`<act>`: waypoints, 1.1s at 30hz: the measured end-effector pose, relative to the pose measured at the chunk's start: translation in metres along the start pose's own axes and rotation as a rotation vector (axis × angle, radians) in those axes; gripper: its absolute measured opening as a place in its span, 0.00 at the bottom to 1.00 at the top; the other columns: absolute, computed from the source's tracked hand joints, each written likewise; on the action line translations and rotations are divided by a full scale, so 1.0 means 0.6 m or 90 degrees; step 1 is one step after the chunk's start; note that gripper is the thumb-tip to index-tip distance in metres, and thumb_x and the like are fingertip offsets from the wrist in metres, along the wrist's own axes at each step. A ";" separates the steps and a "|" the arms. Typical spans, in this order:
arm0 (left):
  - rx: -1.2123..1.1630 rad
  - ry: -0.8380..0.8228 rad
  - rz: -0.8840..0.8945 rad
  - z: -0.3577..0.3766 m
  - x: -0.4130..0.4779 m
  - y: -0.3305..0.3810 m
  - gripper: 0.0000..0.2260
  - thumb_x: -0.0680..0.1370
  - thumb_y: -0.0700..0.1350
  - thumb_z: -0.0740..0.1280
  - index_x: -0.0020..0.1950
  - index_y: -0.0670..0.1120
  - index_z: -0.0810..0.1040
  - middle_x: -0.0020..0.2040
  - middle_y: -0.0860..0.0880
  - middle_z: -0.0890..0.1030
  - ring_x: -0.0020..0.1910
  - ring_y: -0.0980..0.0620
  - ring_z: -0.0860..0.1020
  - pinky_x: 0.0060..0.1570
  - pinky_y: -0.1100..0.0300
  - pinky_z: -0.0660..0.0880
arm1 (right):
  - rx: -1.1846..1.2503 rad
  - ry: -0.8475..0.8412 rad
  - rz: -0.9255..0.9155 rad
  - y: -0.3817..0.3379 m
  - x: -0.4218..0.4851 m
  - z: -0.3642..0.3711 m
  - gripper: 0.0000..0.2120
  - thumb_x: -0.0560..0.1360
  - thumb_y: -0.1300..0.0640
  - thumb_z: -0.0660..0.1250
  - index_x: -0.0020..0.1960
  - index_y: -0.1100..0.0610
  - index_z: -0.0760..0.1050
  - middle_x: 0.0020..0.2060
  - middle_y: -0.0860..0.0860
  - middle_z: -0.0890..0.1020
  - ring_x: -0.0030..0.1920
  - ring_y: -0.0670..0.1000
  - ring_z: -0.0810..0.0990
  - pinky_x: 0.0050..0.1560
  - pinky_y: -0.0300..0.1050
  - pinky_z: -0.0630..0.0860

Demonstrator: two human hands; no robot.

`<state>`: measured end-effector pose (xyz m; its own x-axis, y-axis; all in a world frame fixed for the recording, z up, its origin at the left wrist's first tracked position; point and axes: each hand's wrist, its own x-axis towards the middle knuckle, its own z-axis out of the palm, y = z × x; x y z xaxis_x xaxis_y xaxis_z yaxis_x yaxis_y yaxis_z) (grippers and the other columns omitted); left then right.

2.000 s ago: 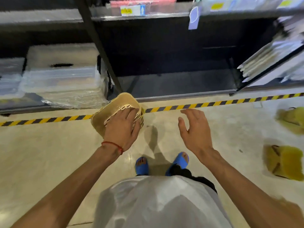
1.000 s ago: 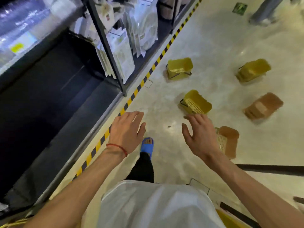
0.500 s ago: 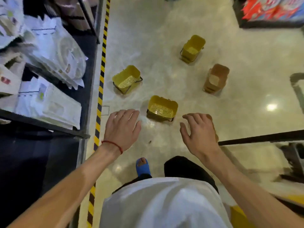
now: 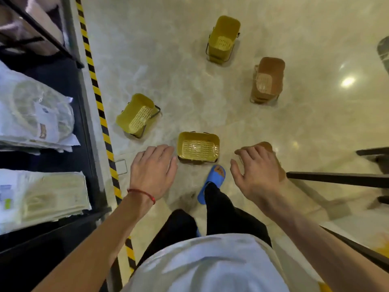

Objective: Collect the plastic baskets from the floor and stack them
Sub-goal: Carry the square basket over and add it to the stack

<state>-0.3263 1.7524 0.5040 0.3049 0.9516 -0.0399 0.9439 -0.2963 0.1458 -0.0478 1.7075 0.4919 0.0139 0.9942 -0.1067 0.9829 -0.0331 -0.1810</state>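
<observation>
Several plastic baskets lie scattered on the pale floor. A yellow basket sits upright just ahead of my foot, between my hands. Another yellow basket lies tipped over to its left, near the striped line. A third yellow basket stands farther off, with an orange-brown basket to its right. A second orange-brown basket is mostly hidden behind my right hand. My left hand and my right hand hover above the floor with fingers relaxed, holding nothing.
A shelf unit with bagged goods runs along the left, bordered by yellow-black floor tape. A dark metal bar juts in from the right. My foot in a blue slipper is stepping forward.
Two seconds ago my left hand held a basket by the shelf; now it holds nothing. I have turned toward the scattered baskets and moved closer to the nearest yellow one.
</observation>
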 end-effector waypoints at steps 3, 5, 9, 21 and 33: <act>-0.022 0.000 0.011 0.036 0.064 -0.003 0.14 0.82 0.51 0.58 0.60 0.49 0.79 0.57 0.52 0.80 0.53 0.49 0.77 0.50 0.54 0.70 | 0.002 0.000 0.011 0.018 0.062 0.040 0.17 0.80 0.44 0.59 0.58 0.53 0.80 0.54 0.50 0.82 0.57 0.54 0.75 0.59 0.52 0.71; -0.022 -0.021 0.022 0.064 0.099 -0.015 0.14 0.81 0.50 0.58 0.59 0.48 0.79 0.56 0.52 0.80 0.52 0.48 0.77 0.48 0.53 0.70 | 0.002 -0.020 0.031 0.023 0.096 0.069 0.17 0.79 0.44 0.59 0.57 0.53 0.80 0.53 0.49 0.83 0.57 0.53 0.74 0.59 0.52 0.70; -0.063 -0.077 0.041 0.147 0.165 -0.050 0.13 0.80 0.49 0.60 0.58 0.46 0.80 0.54 0.49 0.82 0.48 0.44 0.78 0.42 0.52 0.74 | 0.023 -0.066 0.099 0.031 0.141 0.140 0.16 0.79 0.44 0.59 0.56 0.51 0.80 0.54 0.48 0.83 0.60 0.53 0.75 0.59 0.53 0.70; -0.114 -0.211 -0.013 0.546 0.229 -0.161 0.11 0.80 0.47 0.64 0.61 0.47 0.80 0.53 0.49 0.82 0.51 0.44 0.78 0.43 0.52 0.76 | 0.129 -0.119 0.291 0.043 0.250 0.531 0.14 0.81 0.47 0.61 0.58 0.53 0.81 0.56 0.50 0.83 0.61 0.56 0.75 0.59 0.54 0.72; -0.161 -0.199 -0.149 0.932 0.267 -0.257 0.27 0.80 0.59 0.60 0.75 0.46 0.65 0.75 0.47 0.65 0.70 0.44 0.67 0.59 0.47 0.73 | 0.223 -0.072 0.388 0.126 0.328 0.910 0.24 0.84 0.40 0.52 0.71 0.54 0.69 0.67 0.52 0.75 0.65 0.56 0.73 0.60 0.51 0.70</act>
<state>-0.3519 1.9046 -0.0774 0.1478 0.9083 -0.3912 0.9430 -0.0102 0.3325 -0.0709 1.8450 -0.0766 0.5043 0.7724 -0.3861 0.6893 -0.6294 -0.3588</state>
